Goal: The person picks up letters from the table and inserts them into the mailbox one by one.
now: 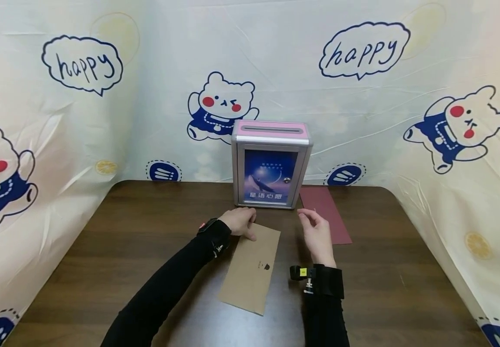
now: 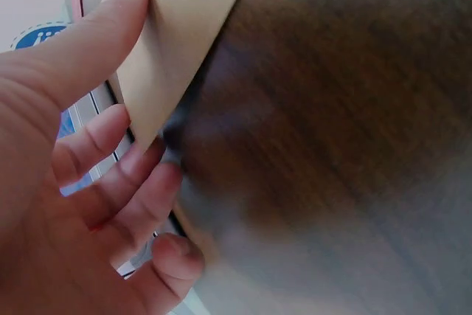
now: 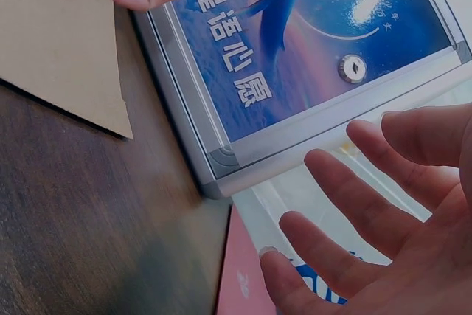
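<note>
Basically, the brown envelope (image 1: 250, 270) sits mid-table, long way running approx. front to back, w/ a small dark mark near one long edge. It's prob. v. light, thin paper or card: stiff enough to keep its shape, but apt to bend or crease if squeezed hard mid-panel. Face looks matte, so grip should be OK, not slippery; corners are prob. the weak spots. Best hold: far end, thumb flat on top & fingers below, w/ the other hand supporting a long edge to stop sag.

The L hand (image 1: 239, 222) has that far end: thumb pressed on the upper face, fingers curled at & under the corner, i.e. pinching it. Whether the near end touches the table (image 1: 375, 294) or sits a bit above, can't tell.

The R hand (image 1: 319, 238) is apart from the env., to its right, holding nothing; per the right wrist cam, fingers are loosely bent & spread.

Just beyond the L hand stands a metal-framed box (image 1: 271, 168), upright, w/ a slot (image 1: 271, 128) in its pink top, plus a blue-purple picture & round lock in front. Right of it, a red sheet (image 1: 335, 226) lies flat, partly behind the R hand. Backdrop (image 1: 284, 53): printed cloth, cartoon bears, "happy" bubbles.
</note>
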Demonstrator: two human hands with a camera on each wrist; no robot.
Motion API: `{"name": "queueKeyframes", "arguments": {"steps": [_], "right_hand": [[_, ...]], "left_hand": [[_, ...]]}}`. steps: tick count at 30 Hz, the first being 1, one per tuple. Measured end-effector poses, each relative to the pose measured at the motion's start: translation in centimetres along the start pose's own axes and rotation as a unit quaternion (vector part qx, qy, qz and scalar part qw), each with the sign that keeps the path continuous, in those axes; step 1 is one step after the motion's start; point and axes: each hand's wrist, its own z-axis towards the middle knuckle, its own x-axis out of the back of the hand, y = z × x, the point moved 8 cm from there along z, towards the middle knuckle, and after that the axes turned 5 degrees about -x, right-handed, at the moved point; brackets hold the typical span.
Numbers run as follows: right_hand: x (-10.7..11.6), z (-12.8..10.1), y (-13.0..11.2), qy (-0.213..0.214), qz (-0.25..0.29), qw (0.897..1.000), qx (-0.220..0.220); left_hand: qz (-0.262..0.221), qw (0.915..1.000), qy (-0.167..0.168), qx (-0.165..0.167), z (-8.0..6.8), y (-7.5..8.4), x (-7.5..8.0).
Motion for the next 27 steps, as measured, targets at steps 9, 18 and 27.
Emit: {"name": "queueKeyframes", "arguments": {"steps": [9,18,27], "right_hand": [[-0.2,-0.1,0.4,-0.006,-0.012,1.0,-0.011],[-1.3,-0.1,0.2,-0.047,-0.053,0.997,0.001],[-2.2,-0.3,-0.1,-0.069,-0.065,0.995,0.003]], "left_hand": [[-0.047,0.9979,0.029,-0.035,-0.8,-0.3,0.3],[-0.072,0.9929,0.085,-0.041,-2.1,-0.2,3.0],[-0.163,0.9783,0.12,-0.045,-3.9,0.4,5.7]]}}
